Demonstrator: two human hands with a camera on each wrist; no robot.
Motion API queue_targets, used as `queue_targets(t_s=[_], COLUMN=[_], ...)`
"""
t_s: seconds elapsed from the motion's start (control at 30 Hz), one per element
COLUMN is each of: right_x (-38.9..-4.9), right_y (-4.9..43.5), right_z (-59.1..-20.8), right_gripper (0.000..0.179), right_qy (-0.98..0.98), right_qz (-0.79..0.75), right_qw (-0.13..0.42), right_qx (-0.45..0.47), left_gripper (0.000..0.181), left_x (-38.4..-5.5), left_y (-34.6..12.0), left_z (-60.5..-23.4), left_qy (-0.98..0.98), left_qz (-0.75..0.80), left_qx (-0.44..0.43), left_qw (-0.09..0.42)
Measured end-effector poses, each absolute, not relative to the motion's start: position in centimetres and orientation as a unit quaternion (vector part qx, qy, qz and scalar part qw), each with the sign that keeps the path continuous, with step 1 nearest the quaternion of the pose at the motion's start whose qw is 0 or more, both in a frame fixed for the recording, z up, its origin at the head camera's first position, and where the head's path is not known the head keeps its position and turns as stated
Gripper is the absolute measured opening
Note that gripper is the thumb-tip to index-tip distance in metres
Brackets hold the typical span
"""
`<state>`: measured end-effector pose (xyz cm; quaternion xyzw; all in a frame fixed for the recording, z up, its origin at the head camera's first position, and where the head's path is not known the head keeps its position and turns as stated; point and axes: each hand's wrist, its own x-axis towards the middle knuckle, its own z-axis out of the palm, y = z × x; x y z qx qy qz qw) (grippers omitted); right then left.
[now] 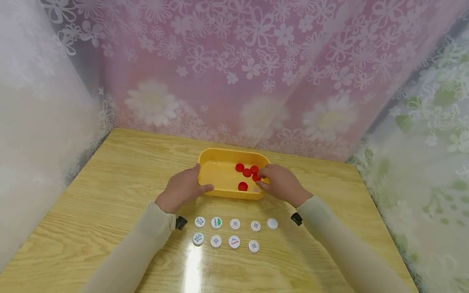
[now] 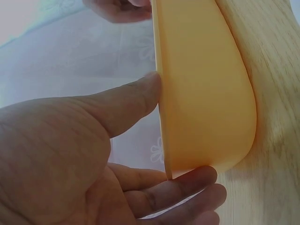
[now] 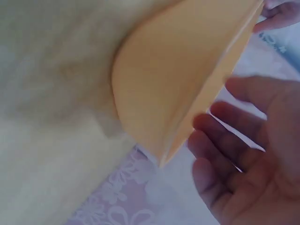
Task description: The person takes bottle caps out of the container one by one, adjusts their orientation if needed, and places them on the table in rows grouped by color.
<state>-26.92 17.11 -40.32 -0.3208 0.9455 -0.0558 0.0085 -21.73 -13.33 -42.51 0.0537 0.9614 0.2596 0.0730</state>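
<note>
Yellow box (image 1: 225, 193) sits toward the far edge of the wooden table (image 1: 141, 160), right way up. Left hand (image 1: 182, 188) grips its near-left corner, thumb at the near rim, fingers around the left end; probably bracing it against sliding. Right hand (image 1: 281, 182) is over the right end, fingers loosely bent and apart; no piece visible in its grasp. Whether a fingertip touches a disc, cannot tell. Five red discs (image 1: 239, 167) show inside, mostly toward the right, within easy reach of that hand. Nearer, nine white discs (image 1: 235, 224) lie in two rows, five far and four near, spaced apart, presumably so each stays separate and its marking readable. The rightmost far one, a plain disc (image 1: 272, 224), shows no clear marking and has no near-row partner.
</note>
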Motion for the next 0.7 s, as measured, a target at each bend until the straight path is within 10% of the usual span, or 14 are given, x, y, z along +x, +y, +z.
queue_targets(t_s=[0.33, 0.7], right_x=[-31.1, -31.7], right_y=[15.5, 14.4], right_z=[-40.6, -41.7], right_gripper=[0.041, 0.035], right_qy=[0.936, 0.907], right_qz=[0.013, 0.106], right_qw=[0.156, 0.175], right_qx=[-0.314, -0.367], left_gripper=[0.091, 0.092], left_x=[-21.9, -21.6], left_y=[-13.4, -13.5], left_z=[-42.6, -42.5], left_qy=[0.963, 0.965], left_qz=[0.257, 0.250], left_qx=[0.056, 0.050], left_qw=[0.066, 0.066])
